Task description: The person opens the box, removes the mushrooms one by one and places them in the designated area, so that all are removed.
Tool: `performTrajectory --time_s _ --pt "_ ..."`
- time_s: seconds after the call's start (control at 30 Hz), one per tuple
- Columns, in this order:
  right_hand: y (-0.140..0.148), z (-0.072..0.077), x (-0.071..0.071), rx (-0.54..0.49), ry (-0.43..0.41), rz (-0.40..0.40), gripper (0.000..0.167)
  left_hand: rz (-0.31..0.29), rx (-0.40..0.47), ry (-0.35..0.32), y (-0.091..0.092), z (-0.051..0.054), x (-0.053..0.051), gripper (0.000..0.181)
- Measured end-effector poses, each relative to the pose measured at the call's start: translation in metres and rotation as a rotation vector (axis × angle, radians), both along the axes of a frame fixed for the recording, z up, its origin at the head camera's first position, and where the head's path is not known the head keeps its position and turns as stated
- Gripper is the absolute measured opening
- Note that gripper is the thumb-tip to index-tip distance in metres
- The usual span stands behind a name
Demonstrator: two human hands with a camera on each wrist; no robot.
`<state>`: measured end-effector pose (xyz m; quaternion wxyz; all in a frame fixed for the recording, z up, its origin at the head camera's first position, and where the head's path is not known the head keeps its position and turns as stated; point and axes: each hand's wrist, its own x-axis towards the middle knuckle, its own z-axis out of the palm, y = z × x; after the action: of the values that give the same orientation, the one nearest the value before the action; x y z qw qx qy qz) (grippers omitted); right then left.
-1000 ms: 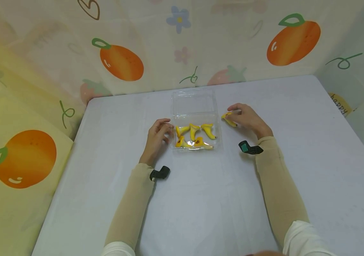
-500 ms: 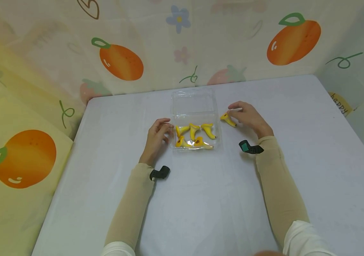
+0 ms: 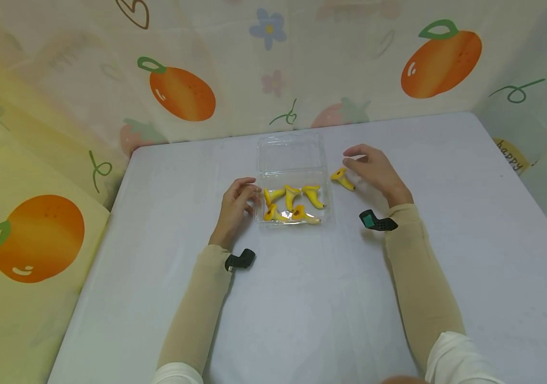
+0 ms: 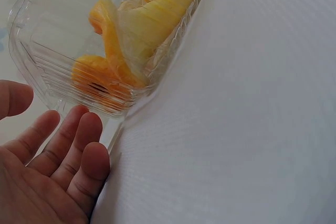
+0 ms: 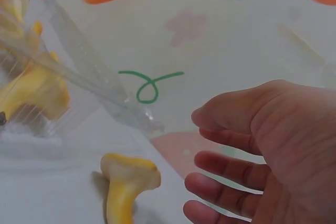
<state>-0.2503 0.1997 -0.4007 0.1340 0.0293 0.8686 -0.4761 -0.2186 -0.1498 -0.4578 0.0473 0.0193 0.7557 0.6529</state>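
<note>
Soft cloth printed with glossy orange fruit (image 3: 441, 64) hung behind a smooth white table (image 3: 302, 298), and on it sat a clear, ribbed plastic box (image 3: 292, 178), thin and shiny, its flat lid (image 3: 292, 153) folded back! Five yellow pieces (image 3: 291, 199) lay inside, smooth and trumpet-shaped, flared at one end and tapering at the other. Out on the bare white lay a sixth, the loose yellow piece (image 3: 343, 180), just right of the box, its dark-marked flare towards the plastic. Over that side hovered the right hand (image 3: 375, 170), clear of the piece, thumb and index tips apart, clamped on nothing. Across at the box's left wall waited the left hand (image 3: 236, 210), fingers side by side and softly bent, thumb apart; whether the fingertips touched plastic, I couldn't tell.
</note>
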Motion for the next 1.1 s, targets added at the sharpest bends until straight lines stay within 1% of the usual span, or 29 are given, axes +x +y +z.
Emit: performTrajectory --time_s 0.1,0.27,0.47,0.63,0.8,0.97,1.1 --pt "-0.001 0.005 0.003 -0.008 0.049 0.0 0.047 0.003 0.005 0.01 0.0 -0.004 -0.001 0.04" --pt "-0.005 0.016 0.008 -0.019 0.133 0.014 0.045 0.011 -0.001 0.032 0.001 -0.005 -0.001 0.038" --pt "-0.011 0.026 0.014 -0.02 0.189 0.027 0.043 0.02 -0.005 0.043 0.002 -0.005 -0.001 0.037" --pt "-0.014 0.031 0.016 -0.024 0.232 0.042 0.041 0.022 -0.006 0.04 0.002 -0.005 -0.001 0.037" --pt "-0.018 0.033 0.018 -0.018 0.248 0.058 0.041 0.024 0.005 0.039 0.001 -0.006 -0.001 0.036" --pt "-0.023 0.036 0.02 -0.017 0.253 0.069 0.039 0.021 -0.01 0.038 0.001 -0.006 -0.002 0.038" --pt "-0.026 0.037 0.021 -0.015 0.253 0.084 0.038 0.022 0.004 0.04 0.001 -0.006 -0.002 0.037"
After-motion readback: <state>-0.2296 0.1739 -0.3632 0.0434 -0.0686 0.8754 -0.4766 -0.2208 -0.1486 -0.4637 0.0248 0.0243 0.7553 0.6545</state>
